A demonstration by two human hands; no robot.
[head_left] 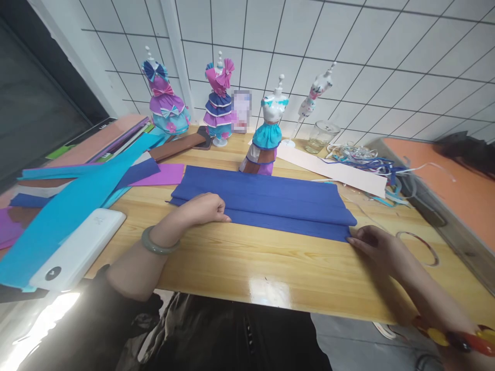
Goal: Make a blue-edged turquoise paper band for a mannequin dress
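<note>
A long strip of dark blue crepe paper [266, 201], folded in lengthwise pleats, lies flat across the wooden table [247, 268]. My left hand [204, 208] rests on its near left part with the fingers curled and pressed down on the fold. My right hand [377, 247] pinches the paper's near right corner between the fingertips. A green bangle sits on my left wrist and a beaded bracelet on my right.
Four small mannequins in paper dresses [266, 136] stand along the tiled wall. Cyan, purple and blue paper sheets [73, 206] and a white power bank [79, 247] lie at the left. A glass jar [320, 136], a white paper strip [332, 167], tangled ribbons [367, 159] and a tape ring [419, 247] are at the right.
</note>
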